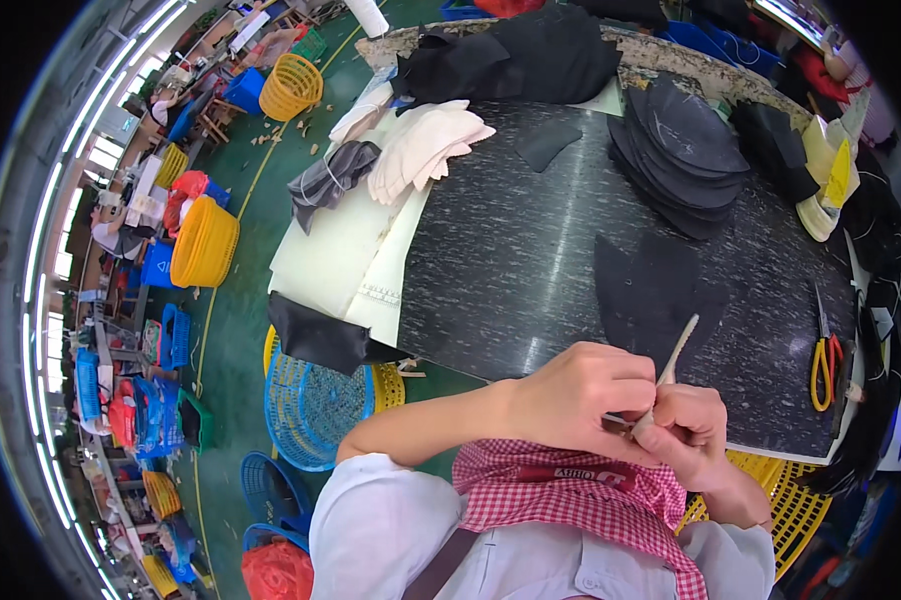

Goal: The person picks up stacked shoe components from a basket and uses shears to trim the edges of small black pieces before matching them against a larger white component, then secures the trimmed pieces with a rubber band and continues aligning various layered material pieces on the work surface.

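Observation:
Close to my chest, at the table's near edge, both hands meet on a thin cream strip-like piece [680,345], seen nearly edge-on, whose free end sticks up. My left hand [582,395] is closed with fingers curled at its lower end. My right hand [688,432] pinches the same piece, thumb and fingers pressed together. Fingers hide the lower part. Just beyond, dark fabric pieces [650,290] lie flat on the black speckled tabletop [490,270]. Farther off stands a stack of rounded black cut pieces [680,150].
Yellow- and red-handled scissors [825,360] lie at the right edge. Cream scalloped pieces [425,145] and a tied grey bundle [332,183] sit at the left, a black fabric pile [510,60] at the back. A blue basket [315,405] stands below the table's left side.

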### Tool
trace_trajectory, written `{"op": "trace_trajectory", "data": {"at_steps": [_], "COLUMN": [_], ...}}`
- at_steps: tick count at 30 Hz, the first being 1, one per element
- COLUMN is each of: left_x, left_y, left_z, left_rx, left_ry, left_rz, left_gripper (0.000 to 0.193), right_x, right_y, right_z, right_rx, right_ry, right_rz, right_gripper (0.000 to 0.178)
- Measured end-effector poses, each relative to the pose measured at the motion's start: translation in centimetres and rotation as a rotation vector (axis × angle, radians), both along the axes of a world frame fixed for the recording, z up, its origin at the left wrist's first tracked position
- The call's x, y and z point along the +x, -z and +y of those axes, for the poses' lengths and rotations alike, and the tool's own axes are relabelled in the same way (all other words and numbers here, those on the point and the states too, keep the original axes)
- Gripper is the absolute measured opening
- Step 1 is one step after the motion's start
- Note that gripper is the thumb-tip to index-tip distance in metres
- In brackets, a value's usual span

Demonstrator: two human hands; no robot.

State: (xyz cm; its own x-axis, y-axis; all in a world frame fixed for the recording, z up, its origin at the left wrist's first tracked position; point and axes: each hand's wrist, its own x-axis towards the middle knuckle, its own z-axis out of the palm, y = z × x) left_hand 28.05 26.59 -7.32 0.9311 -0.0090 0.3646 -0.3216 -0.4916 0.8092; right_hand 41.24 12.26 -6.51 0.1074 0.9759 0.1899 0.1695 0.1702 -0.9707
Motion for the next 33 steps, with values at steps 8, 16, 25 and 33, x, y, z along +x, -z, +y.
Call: {"op": "trace_trajectory", "data": {"at_steps": [8, 16, 25, 33], "left_x": [-0.5, 0.0, 1.2, 4.3], "left_y": [0.5, 3.7, 0.0, 2.0], "left_z": [0.7, -3.0, 1.0, 4.5], "left_rx": [-0.208, -1.842, -0.298, -0.346], "left_ry": [0.209, 0.033, 0.168, -0.244], "left_rz": [0.104, -0.067, 0.234, 0.518], "left_gripper": [0.023, 0.017, 0.049, 0.034], "right_x": [-0.2, 1.0, 0.8, 5.9], "right_y": [2.5, 5.4, 2.7, 4.3], "right_z": [-0.7, -2.9, -2.4, 0.2], "right_rx": [-0.034, 0.004, -0.012, -0.086], "right_ry": [-0.197, 0.05, 0.004, 0.441], "right_rz": [-0.057, 1.319, -0.162, -0.683], "right_gripper": [0.023, 0.026, 0.024, 0.012]}}
